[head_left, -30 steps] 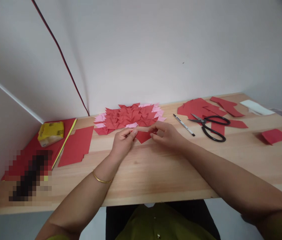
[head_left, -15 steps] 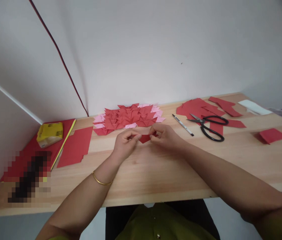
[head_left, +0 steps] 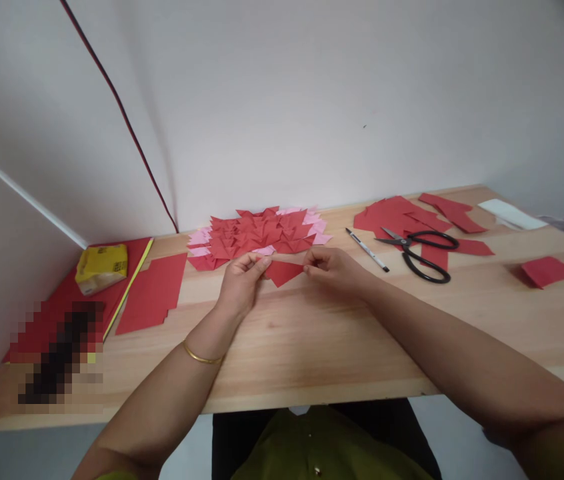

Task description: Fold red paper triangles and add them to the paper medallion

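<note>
Between my two hands is a small piece of folded red paper (head_left: 282, 272), held up over the table with its pointed corner downward. My left hand (head_left: 242, 279) pinches its left end between thumb and forefinger. At the right end, the fingers of my right hand (head_left: 326, 268) are closed on the paper; their tips are partly hidden. Just behind both hands lies a pile of folded red paper pieces (head_left: 257, 233), with pink folded pieces (head_left: 319, 223) around and under them.
On the right are a pen (head_left: 368, 251), black-handled scissors (head_left: 405, 241), red paper scraps (head_left: 395, 212), a white strip (head_left: 509, 213) and a red paper square (head_left: 548, 272). Leftward lie a cut red sheet (head_left: 155, 293) and a yellow packet (head_left: 102, 268). A wall (head_left: 312, 100) rises behind the table (head_left: 302, 360).
My left hand has moved slightly left, so the hands are farther apart. More of the red paper shows between them. Other things stay in place.
</note>
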The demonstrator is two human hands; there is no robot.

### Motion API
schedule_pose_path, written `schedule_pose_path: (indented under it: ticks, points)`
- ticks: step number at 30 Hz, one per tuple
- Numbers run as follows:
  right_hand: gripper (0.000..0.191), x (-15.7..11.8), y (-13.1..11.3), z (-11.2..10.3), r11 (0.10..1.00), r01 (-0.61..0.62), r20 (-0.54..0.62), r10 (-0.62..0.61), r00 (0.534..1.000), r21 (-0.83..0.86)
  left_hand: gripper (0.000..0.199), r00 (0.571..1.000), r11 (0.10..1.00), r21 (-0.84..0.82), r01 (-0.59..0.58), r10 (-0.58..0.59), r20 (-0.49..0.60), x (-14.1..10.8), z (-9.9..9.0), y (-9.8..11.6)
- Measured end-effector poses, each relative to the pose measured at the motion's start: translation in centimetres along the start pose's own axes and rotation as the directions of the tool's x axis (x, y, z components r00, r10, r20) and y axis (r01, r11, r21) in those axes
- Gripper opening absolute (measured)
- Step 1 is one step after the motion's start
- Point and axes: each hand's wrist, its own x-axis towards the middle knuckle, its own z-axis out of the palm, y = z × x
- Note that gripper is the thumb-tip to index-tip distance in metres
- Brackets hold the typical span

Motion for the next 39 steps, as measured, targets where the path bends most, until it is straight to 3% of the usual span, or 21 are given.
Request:
schedule_pose_path:
  ticks: [2,5,10,14,17,25,28,31,33,39]
  points:
    - [0.009,0.0,0.0,0.0,1.000,-0.015,-0.013,0.016,1.000,0.028,0.025,0.995,0.998,-0.034,0.044,-0.041,0.087,-0.2,0.3,0.0]
    - [0.012,0.1,0.1,0.2,1.000,-0.009,-0.035,0.009,0.999,0.020,0.026,0.976,0.990,0.102,0.101,-0.118,0.182,-0.7,0.7,0.0]
    - [0.009,-0.3,-0.6,0.7,0.995,0.083,0.046,-0.085,0.995,0.059,0.025,0.987,0.956,0.286,0.058,-0.098,0.127,-1.1,0.8,-0.1]
    - [0.005,-0.6,-1.3,1.4,0.993,0.107,0.113,-0.113,0.987,0.057,0.026,0.978,0.907,0.421,0.019,-0.104,0.179,-1.3,1.1,0.3]
    - [0.009,-0.6,-1.3,1.6,0.993,0.118,0.081,-0.116,0.990,-0.024,0.024,0.975,0.873,0.487,-0.006,-0.103,0.196,-1.5,1.2,0.8]
    - [0.004,0.3,-0.8,-1.3,0.997,0.017,-0.181,-0.030,0.983,-0.076,0.026,0.995,0.943,0.333,-0.009,-0.025,0.098,-0.7,-0.1,0.9]
    - [0.006,0.2,-1.0,-1.1,0.998,0.056,-0.104,-0.056,0.993,-0.009,0.027,0.993,0.957,0.288,0.023,-0.055,0.106,-0.6,-0.2,0.5]
    - [0.010,-0.3,-1.1,0.1,0.993,0.117,0.032,-0.117,0.993,0.018,0.026,0.986,0.943,0.328,0.049,-0.098,0.135,-0.8,0.2,0.5]
    - [0.005,-0.5,-1.1,0.7,0.992,0.125,0.054,-0.125,0.991,0.008,0.026,0.982,0.929,0.366,0.044,-0.108,0.155,-1.0,0.4,0.6]
    - [0.004,0.1,-1.0,-0.7,0.997,0.046,-0.155,-0.054,0.986,-0.058,0.027,0.989,0.949,0.313,0.043,-0.083,0.119,-0.9,0.4,0.6]
